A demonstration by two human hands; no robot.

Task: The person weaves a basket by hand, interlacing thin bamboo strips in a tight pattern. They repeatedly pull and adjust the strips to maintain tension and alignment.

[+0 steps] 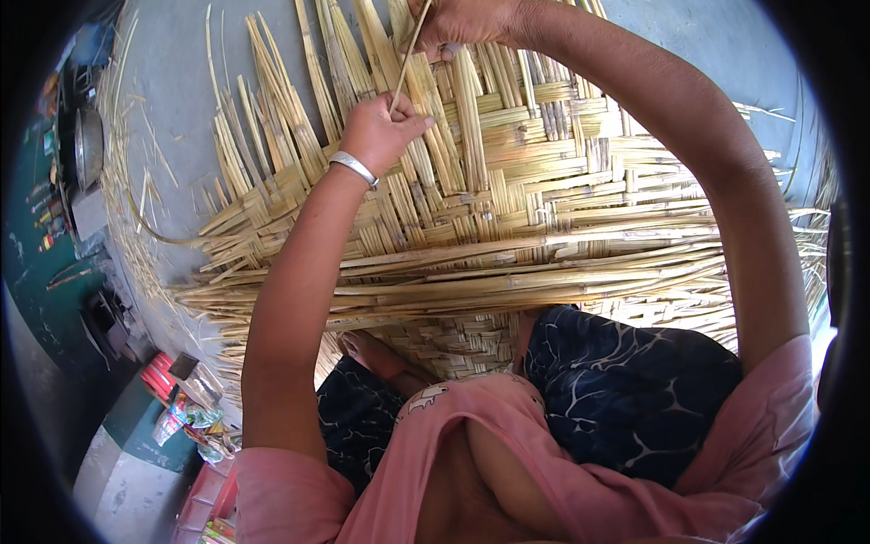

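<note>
Weaving step: both hands pinch one reed (405,56) over the mat (544,181), left hand (385,131) near, right hand (458,23) far. Next likely needs threading it under cross strips.

Woven mat (544,181): dry split reed or cane strips, pale yellow, matt, fibrous, rough edges. Single thin strip (405,56): same straw-like material. Bangle (353,168): polished metal, silvery, glossy. Floor (172,82): grey concrete, matt. Garment (625,399): dark patterned cloth, soft.

Woven mat (544,181) on floor (172,82) before knees; loose strips (127,199) left; pan (88,145) far left.
</note>
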